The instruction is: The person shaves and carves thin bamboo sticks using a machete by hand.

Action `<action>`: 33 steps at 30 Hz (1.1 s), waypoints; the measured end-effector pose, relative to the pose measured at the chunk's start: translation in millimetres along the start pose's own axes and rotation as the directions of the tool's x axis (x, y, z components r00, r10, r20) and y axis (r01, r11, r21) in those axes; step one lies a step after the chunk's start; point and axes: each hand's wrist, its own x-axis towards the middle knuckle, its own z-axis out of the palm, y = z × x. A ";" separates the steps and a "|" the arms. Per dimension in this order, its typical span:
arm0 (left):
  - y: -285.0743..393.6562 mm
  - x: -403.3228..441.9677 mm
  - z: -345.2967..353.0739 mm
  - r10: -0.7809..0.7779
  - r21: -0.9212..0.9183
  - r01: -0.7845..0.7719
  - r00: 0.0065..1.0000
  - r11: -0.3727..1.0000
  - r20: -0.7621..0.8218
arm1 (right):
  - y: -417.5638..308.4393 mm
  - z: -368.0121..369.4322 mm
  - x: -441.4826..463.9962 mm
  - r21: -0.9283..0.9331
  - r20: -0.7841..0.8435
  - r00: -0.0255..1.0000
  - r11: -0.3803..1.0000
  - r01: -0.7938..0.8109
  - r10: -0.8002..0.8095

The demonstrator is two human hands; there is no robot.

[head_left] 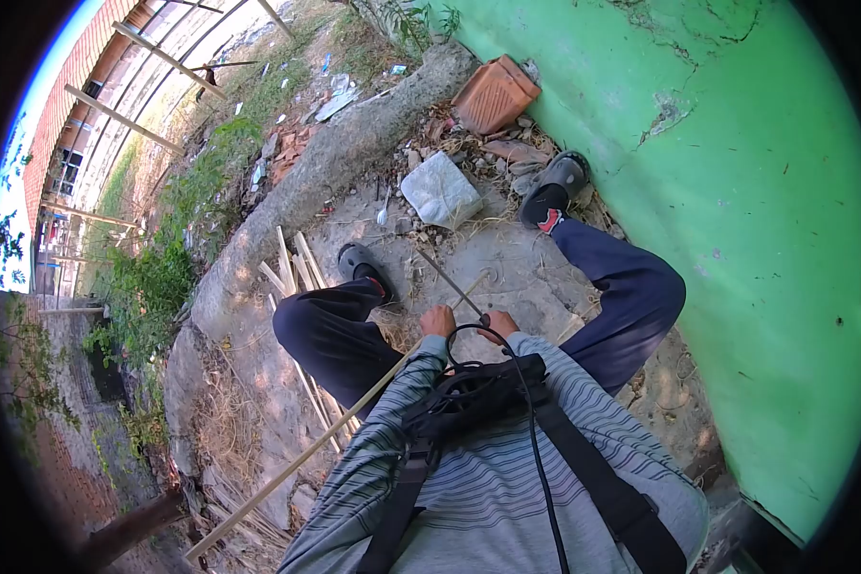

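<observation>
My left hand (pixel 438 321) is closed around a long, thin bamboo strip (pixel 301 459). The strip slants from the lower left, past my left thigh, and its tip ends between my feet. Just beside it, my right hand (pixel 498 327) is closed on the handle end of a long knife (pixel 452 284); the handle itself is mostly hidden by fingers and a black cable. The narrow dark blade points up and to the left, crossing the strip in front of my hands. More split bamboo strips (pixel 308 263) lie on the ground beside and under my left leg.
Between my feet and the rubble sits a whitish block (pixel 441 190). Behind it, an orange clay tile (pixel 495 95) leans near the green wall (pixel 737 239) on my right. A raised concrete edge (pixel 297 172) curves along the left, with plants beyond. A black cable (pixel 536 430) hangs over my chest.
</observation>
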 end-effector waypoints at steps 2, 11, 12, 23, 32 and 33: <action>0.8 2.2 -4.1 -0.034 -0.001 0.035 0.998 0.999 0.052 | 0.8 -1.8 0.2 -0.004 0.015 1.000 1.000 -0.004 0.004; -18.7 -4.0 -17.7 -0.052 -0.021 0.057 0.980 0.998 0.190 | 14.7 13.4 12.7 -0.053 0.013 1.000 0.999 -0.012 0.013; -18.6 -5.6 -19.2 -0.055 -0.016 0.058 0.983 0.998 0.174 | 13.0 14.9 12.6 -0.055 0.013 1.000 0.998 0.004 -0.003; -23.3 0.5 8.4 0.033 -0.176 -0.021 0.997 0.984 0.065 | -5.3 -4.3 3.9 -0.013 0.035 0.995 0.996 0.093 -0.093; -13.3 -35.7 -12.2 0.164 -0.173 -0.157 0.986 0.972 0.027 | 8.2 -7.9 4.7 0.009 -0.053 0.995 0.996 -0.085 0.085; -10.9 -30.7 -10.4 0.146 -0.156 -0.142 0.989 0.977 0.016 | 8.0 -9.0 4.3 0.002 -0.007 0.999 0.999 -0.043 0.043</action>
